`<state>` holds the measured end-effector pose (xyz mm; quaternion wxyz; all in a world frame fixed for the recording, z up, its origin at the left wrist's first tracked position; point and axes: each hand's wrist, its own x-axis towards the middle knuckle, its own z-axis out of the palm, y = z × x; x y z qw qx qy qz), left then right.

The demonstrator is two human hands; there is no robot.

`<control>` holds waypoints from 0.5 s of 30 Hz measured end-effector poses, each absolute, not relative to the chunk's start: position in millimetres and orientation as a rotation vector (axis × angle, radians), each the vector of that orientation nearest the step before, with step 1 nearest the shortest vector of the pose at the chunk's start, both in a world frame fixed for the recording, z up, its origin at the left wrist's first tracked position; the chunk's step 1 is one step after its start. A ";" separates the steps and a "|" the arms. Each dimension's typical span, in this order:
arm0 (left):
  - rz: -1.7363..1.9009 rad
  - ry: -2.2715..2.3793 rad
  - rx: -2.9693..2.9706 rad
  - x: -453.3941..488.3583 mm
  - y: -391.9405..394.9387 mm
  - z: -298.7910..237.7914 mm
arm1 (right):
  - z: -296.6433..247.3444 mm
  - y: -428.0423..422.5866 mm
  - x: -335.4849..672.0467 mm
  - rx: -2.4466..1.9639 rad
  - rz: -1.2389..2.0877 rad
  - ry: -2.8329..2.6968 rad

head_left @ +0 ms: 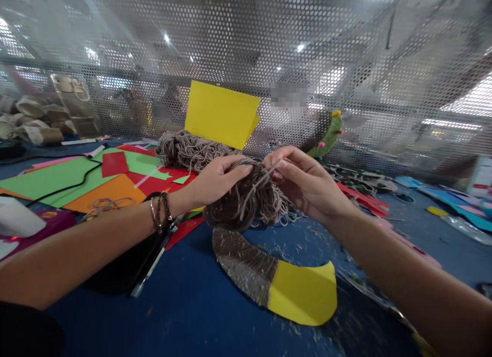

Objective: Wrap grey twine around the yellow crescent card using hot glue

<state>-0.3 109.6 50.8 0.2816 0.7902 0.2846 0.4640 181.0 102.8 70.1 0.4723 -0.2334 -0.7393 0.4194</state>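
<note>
1. Thumb and fingers of the right hand (307, 185), at the centre of the frame, are pinched together on grey-brown strands (262, 184).
2. The left hand (215, 180), just left of centre, is closed over the top of a yarn bundle (240, 205), the thumb pressing near where those strands lie.
3. That bundle sits mid-frame between the two hands, loops hanging loosely from its right side.
4. Just below it, in the lower centre, a curved yellow card (303, 293) lies flat on the blue table (180, 316); its left part is covered with grey-brown yarn.
5. Behind the left hand lies a thick skein (188, 149), with a folded yellow sheet (221, 113) standing at its back.
6. Green paper (42, 177) and orange paper (107, 193) spread across the left of the frame.
7. A perforated screen (230, 28) fills the top.
</note>
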 end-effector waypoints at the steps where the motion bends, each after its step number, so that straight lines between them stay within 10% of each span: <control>1: 1.260 0.769 2.127 -0.5 110.2 50.1 | 71.9 102.6 182.4 -0.580 0.973 -1.873; 15: 1.277 0.762 2.086 0.3 108.1 48.0 | 75.8 93.9 175.4 -0.883 0.432 -2.148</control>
